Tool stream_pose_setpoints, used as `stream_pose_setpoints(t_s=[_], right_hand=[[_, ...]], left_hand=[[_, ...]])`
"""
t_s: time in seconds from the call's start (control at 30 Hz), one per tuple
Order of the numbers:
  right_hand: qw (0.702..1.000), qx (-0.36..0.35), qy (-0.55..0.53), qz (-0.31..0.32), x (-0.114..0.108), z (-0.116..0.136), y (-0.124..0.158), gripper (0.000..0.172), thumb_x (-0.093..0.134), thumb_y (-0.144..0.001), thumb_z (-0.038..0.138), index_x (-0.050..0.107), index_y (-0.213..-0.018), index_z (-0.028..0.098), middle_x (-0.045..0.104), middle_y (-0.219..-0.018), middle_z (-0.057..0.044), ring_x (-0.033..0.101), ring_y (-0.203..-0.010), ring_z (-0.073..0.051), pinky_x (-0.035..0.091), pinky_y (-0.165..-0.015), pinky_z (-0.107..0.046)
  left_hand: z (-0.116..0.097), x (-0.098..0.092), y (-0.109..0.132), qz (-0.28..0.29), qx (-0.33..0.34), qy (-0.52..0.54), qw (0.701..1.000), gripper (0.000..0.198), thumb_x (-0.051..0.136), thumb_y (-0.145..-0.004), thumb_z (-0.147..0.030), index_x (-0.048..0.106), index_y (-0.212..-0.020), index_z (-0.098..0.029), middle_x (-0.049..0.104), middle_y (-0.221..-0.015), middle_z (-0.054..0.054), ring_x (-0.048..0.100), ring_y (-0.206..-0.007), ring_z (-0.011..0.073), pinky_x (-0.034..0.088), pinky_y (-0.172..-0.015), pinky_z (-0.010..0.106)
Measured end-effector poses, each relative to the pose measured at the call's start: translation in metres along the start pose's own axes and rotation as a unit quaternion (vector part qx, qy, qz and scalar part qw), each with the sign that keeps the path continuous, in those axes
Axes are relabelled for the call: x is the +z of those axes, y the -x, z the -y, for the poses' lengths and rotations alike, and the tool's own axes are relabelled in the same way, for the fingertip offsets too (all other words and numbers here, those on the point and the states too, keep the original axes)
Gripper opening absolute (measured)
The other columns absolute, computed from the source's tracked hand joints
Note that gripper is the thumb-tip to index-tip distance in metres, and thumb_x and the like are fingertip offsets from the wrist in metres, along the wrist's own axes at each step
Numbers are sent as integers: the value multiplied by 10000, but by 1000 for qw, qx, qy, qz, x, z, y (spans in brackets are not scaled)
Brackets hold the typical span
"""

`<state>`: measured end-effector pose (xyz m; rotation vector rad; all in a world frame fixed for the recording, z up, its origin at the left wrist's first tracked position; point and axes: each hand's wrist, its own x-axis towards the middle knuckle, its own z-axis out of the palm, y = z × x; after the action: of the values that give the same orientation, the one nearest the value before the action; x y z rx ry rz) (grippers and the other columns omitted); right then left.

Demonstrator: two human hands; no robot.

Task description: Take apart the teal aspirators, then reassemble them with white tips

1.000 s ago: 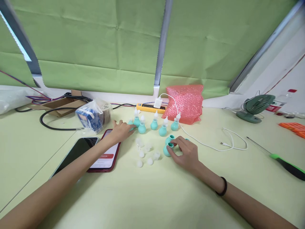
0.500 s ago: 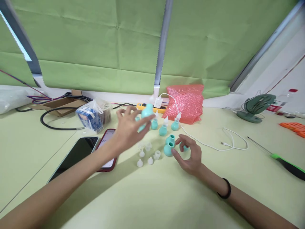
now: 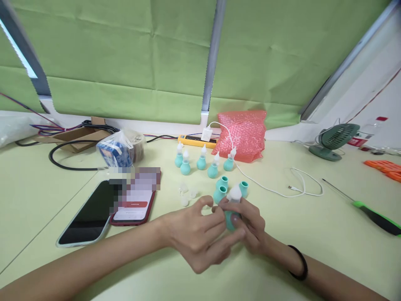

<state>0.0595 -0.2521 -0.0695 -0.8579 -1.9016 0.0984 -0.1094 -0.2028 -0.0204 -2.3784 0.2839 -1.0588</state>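
Note:
Both my hands meet near the table's front middle around one teal rubber bulb (image 3: 232,219) with a white tip (image 3: 234,193) on top. My right hand (image 3: 250,228) wraps the bulb from the right. My left hand (image 3: 197,234) pinches at it from the left, fingers curled. Just behind them stand three open teal bulbs without tips (image 3: 224,182). Further back, a row of several finished teal bulbs with white tips (image 3: 201,161) stands upright. A few loose white tips (image 3: 187,194) lie to the left of my hands.
Two phones (image 3: 94,211) lie at the left, one with its screen lit. Behind are a plastic-wrapped pack (image 3: 120,151), black cables (image 3: 62,163), a yellow power strip (image 3: 196,141), pink bubble wrap (image 3: 246,133) and a white cable (image 3: 294,188). A green fan (image 3: 333,140) and a green-handled screwdriver (image 3: 372,213) are at the right.
My left hand left the back row and came down to my right hand. My right hand took up a teal bulb, now held between both hands with a white tip on it.

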Motion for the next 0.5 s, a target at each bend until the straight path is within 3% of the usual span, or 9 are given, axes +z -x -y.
stream_pose_setpoints(t_s=[0.07,0.13,0.2,0.27,0.33,0.5], right_hand=[[999,-15,36,5,2,-1,-1,240,315,-734,99,524,-810,189,518,-716,-50,496,-588,-151,394,-486,-273],[996,-38,77,29,5,-1,-1,207,323,-679,89,504,-678,191,432,-605,-25,435,-522,-142,330,-431,-253],[989,-77,107,72,9,1,0,173,334,-618,85,463,-599,198,370,-553,-7,386,-494,-137,285,-411,-245],[980,-117,118,107,13,4,3,142,339,-573,84,411,-542,204,351,-529,-1,357,-486,-133,255,-400,-238],[975,-140,121,121,16,8,5,129,338,-548,87,361,-510,209,329,-501,7,327,-471,-129,230,-388,-232],[971,-148,147,115,17,15,6,147,345,-534,91,412,-571,216,338,-471,18,305,-444,-125,259,-388,-228]], left_hand=[[9,-2,-1,-28,-68,-7,997,177,439,-770,-243,575,-735,-136,554,-576,32,501,-600,164,333,-564,329],[15,-5,-3,18,-180,-2,983,251,417,-784,-317,561,-691,-133,551,-588,44,486,-576,162,335,-565,328],[18,-6,-5,142,-250,48,957,353,381,-801,-400,553,-651,-130,540,-565,46,472,-541,156,334,-560,315],[18,-5,-5,277,-243,144,919,419,332,-834,-405,536,-587,-136,515,-502,27,432,-471,128,319,-519,275],[17,-5,-4,351,-221,241,877,463,283,-869,-358,498,-522,-140,464,-433,1,350,-398,95,278,-457,236],[23,-9,-5,341,-282,448,777,517,216,-885,-387,352,-453,-138,301,-394,-42,216,-374,65,237,-402,208]])
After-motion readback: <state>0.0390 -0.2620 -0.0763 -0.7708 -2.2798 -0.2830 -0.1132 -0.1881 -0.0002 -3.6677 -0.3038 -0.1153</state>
